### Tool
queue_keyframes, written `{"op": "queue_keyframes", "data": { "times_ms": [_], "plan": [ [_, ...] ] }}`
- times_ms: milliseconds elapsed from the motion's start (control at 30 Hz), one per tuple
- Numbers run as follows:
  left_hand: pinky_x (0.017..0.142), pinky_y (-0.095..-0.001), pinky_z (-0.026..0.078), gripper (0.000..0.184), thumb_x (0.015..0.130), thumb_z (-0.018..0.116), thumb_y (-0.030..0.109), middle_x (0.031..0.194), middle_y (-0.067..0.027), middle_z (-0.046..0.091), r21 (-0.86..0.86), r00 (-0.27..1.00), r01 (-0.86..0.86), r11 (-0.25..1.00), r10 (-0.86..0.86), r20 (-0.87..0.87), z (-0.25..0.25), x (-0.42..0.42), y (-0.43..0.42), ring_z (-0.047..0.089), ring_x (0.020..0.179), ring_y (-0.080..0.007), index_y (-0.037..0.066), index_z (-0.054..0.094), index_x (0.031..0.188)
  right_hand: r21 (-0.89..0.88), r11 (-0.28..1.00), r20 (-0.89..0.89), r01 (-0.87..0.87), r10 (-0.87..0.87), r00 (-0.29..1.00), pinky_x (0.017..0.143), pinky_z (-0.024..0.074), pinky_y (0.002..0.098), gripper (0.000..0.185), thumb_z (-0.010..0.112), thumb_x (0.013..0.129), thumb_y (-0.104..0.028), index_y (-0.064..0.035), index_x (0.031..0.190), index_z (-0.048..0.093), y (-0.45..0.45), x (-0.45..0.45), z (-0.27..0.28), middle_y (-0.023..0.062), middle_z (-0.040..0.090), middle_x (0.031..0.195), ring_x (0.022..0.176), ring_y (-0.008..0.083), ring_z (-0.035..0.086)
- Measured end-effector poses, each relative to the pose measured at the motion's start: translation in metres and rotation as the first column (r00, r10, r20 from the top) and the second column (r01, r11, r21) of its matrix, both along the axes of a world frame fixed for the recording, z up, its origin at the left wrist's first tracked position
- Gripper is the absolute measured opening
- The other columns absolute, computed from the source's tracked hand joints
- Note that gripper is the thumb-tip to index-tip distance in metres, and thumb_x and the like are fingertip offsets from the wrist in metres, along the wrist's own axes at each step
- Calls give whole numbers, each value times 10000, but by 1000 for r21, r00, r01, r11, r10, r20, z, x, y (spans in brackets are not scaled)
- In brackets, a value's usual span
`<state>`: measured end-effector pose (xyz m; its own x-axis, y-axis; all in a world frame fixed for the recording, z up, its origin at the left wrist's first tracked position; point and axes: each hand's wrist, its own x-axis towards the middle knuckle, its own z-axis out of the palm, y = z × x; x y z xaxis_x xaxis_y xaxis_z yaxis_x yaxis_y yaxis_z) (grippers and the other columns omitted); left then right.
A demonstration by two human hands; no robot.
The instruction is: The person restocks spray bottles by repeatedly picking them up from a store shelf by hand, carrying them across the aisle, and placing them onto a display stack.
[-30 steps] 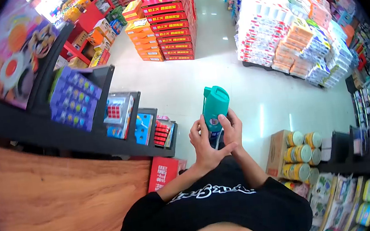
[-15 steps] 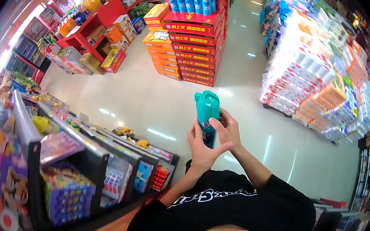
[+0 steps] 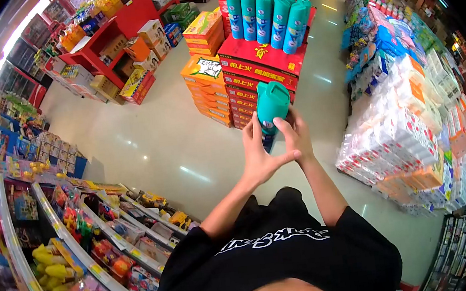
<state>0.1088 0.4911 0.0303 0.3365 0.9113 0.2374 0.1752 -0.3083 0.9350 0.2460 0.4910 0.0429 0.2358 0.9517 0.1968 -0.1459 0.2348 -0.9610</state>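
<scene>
A teal aerosol spray can (image 3: 272, 105) with a blue lower part is held upright in front of me. My left hand (image 3: 259, 155) is wrapped round its left side. On its right side my right hand (image 3: 295, 134) grips it, with the thumb across the front. The can's lower end is mostly hidden by my hands. Just beyond stands a stack of red boxes (image 3: 260, 56); several matching spray cans (image 3: 265, 16) are grouped upright on top. Orange boxes (image 3: 203, 85) are piled against the stack's left side.
Toy shelves (image 3: 83, 243) curve along my left. Tall packs of wrapped paper rolls (image 3: 396, 141) form a pile on the right. Farther back at left is a red display shelf (image 3: 111, 36) with bottles and cartons. A pale shiny floor (image 3: 124, 149) runs between them.
I have moved nearer to the red box stack, which now appears larger and lies right behind the held can. Both hands keep their hold on the can.
</scene>
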Motion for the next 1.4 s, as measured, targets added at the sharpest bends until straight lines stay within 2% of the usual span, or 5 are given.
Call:
{"op": "queue_keyframes", "data": {
  "times_ms": [400, 667, 933, 1167, 1400],
  "plan": [
    [1210, -500, 257, 1448, 544, 980, 447, 1501, -184, 244, 102, 996, -74, 992, 70, 48, -11, 64, 313, 250, 1474, -331, 6, 87, 1595, 219, 942, -190, -255, 297, 936, 1046, 442, 358, 534, 648, 937, -75, 49, 1407, 428, 317, 66, 0, 135, 560, 1313, 1197, 202, 558],
    [1231, -532, 206, 1444, 534, 991, 371, 1543, -121, 216, -66, 977, -64, 996, 76, 199, -19, 93, 438, 213, 1503, -307, 81, 75, 1612, 146, 976, 5, -160, 161, 987, 1029, 443, 364, 633, 743, 873, -178, 38, 1395, 457, 458, 91, -44, 131, 470, 1271, 1184, 210, 523],
    [1216, -474, 281, 1461, 509, 990, 426, 1500, -166, 237, -50, 978, -62, 997, 70, 199, -35, 95, 496, 290, 1453, -312, 13, 98, 1590, 171, 977, -236, -124, 163, 958, 939, 509, 341, 637, 805, 839, -138, 65, 1349, 482, 505, 83, -57, 123, 536, 1205, 1084, 198, 600],
    [1201, -468, 247, 1502, 489, 962, 528, 1516, -235, 228, -37, 985, -9, 999, 15, 174, -41, 86, 514, 218, 1467, -380, -24, 95, 1585, 33, 998, 205, 55, -60, 977, 918, 523, 326, 595, 810, 843, -181, 44, 1318, 531, 499, 86, -36, 154, 658, 1198, 1042, 186, 646],
    [1197, -490, 264, 1547, 493, 957, 573, 1534, -292, 175, -68, 987, 32, 997, -20, 162, -46, 79, 530, 210, 1470, -407, -63, 47, 1570, -10, 998, 111, 58, -56, 992, 1014, 514, 381, 602, 788, 837, -74, 50, 1352, 503, 512, 78, -43, 132, 441, 1325, 1247, 243, 533]
  ]
}}
